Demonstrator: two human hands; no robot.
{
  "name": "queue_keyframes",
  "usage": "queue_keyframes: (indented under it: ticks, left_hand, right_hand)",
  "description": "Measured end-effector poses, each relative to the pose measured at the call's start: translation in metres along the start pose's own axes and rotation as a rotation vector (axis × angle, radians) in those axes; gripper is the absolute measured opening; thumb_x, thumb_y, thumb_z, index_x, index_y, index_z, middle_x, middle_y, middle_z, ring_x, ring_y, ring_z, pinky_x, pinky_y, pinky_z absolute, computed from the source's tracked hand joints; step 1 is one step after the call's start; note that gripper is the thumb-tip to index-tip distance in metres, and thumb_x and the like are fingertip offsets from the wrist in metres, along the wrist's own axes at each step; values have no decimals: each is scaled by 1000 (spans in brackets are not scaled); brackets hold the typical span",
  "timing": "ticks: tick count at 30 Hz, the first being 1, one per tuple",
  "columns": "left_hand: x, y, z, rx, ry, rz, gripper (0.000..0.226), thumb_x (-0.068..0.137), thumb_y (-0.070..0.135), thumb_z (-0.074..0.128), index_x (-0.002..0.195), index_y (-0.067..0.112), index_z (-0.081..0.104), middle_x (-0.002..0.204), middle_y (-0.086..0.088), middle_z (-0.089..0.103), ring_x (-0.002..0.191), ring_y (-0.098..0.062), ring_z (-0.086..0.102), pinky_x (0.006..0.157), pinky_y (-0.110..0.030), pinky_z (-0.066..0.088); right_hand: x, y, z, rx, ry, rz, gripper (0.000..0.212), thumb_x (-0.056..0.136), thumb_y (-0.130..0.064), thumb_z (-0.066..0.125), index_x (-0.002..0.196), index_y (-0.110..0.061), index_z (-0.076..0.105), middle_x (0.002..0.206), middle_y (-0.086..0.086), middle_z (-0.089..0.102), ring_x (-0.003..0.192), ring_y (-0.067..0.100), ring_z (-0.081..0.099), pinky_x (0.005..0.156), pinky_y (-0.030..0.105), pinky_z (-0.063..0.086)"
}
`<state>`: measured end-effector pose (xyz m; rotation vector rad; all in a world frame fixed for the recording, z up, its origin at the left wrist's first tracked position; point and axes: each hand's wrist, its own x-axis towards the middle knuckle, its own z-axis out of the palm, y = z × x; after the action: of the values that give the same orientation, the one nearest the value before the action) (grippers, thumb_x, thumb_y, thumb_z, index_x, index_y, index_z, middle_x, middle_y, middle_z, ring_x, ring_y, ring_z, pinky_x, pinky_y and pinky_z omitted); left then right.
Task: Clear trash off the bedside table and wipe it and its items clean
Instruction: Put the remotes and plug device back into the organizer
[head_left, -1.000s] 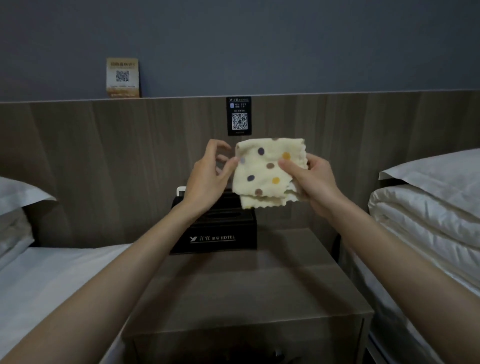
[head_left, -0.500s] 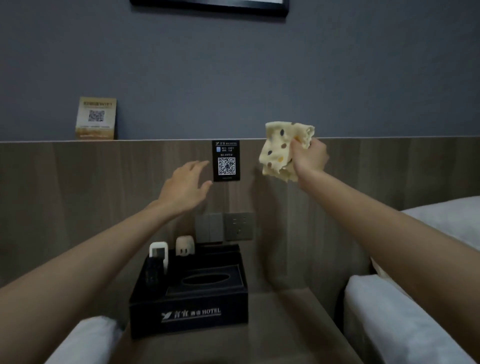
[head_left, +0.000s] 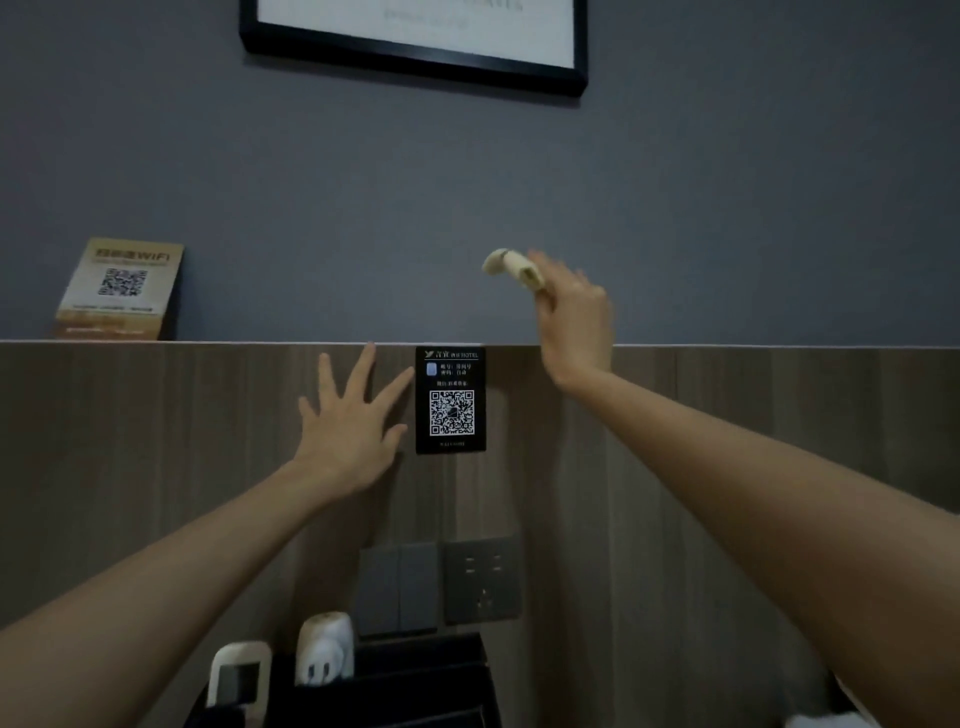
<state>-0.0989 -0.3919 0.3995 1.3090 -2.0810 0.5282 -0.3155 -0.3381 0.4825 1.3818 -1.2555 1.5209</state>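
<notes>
Your left hand (head_left: 348, 436) lies spread open against the brown wooden wall panel (head_left: 156, 441); your right hand (head_left: 574, 322) grips a bunched cream cloth (head_left: 511, 267).

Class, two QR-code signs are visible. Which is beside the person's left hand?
The black QR sign fixed to the wood panel, by the left hand; the gold WiFi sign stands apart on the ledge.

The left forearm (head_left: 156, 587), bare to the lower left edge of the frame, ends in a bare left hand (head_left: 348, 441). The right forearm (head_left: 753, 483), bare to the lower right edge, ends in a bare right hand (head_left: 574, 322).
</notes>
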Motion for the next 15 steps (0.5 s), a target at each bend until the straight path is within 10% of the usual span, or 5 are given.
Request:
queue_keyframes:
  ticks: [5,15]
  left_hand:
    - [8,-14,10,80,-8,36,65,100,43,39,151,45,-1,158,2,-27,142,-49,-15,114,-60,17]
    - [4,-15,13,85,15,43,69,99,34,45,151,44,0,159,4,-24,143,-48,-14,107,-55,37]
  right_hand:
    - [-20,15,35,-211,-204,-243,33,94,-6,46,117,-21,64,107,7,68,97,33,60,74,36,42]
    - [-8,36,58,-518,-420,-161,32,96,-14,38,121,-17,57,127,11,55,116,34,47,105,47,33]
